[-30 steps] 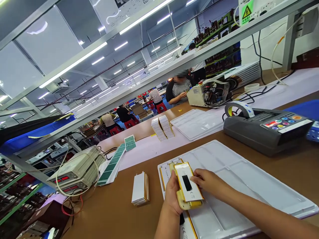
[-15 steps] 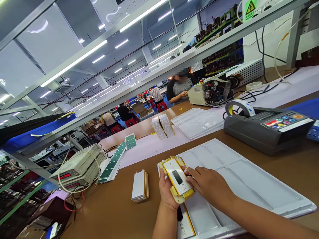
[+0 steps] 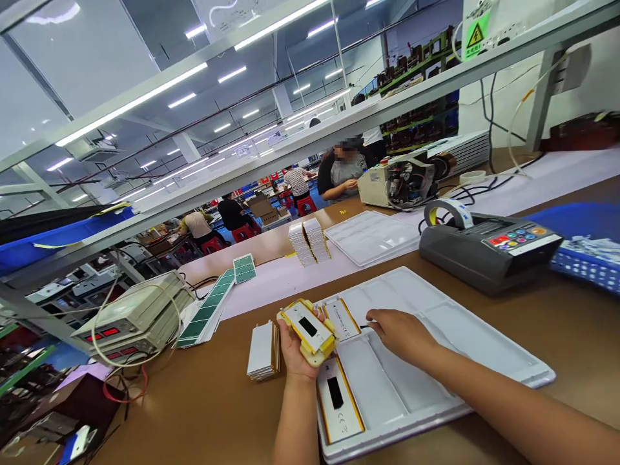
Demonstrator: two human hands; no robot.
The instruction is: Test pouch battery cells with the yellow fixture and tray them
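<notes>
My left hand point(image 3: 296, 358) grips a pale yellow holder point(image 3: 325, 357), tilted above the tray's left edge. Seated in the holder is a flat white battery cell point(image 3: 295, 316) with yellow edges and a black rectangle on its face. Over the white tray point(image 3: 429, 403), my right hand point(image 3: 404, 332) has its fingers pinched together; a thin dark tip point(image 3: 364, 327) pokes out from them, too small to name. Two similar cells lie in the tray: one point(image 3: 345, 423) at the near left, another point(image 3: 345, 321) behind, partly covered by the holder.
Left of the tray stands a stack of white cells point(image 3: 261, 352). A tape dispenser point(image 3: 484, 252) and a blue basket point(image 3: 588, 265) are at the right. Farther back are more stacked cells point(image 3: 310, 242), green boards point(image 3: 213, 307), meters point(image 3: 135, 316) and a machine point(image 3: 397, 184). A shelf beam crosses overhead.
My left hand has moved left with the holder and cell. My right hand has come away from the cell and is now over the tray. The view has shifted slightly.
</notes>
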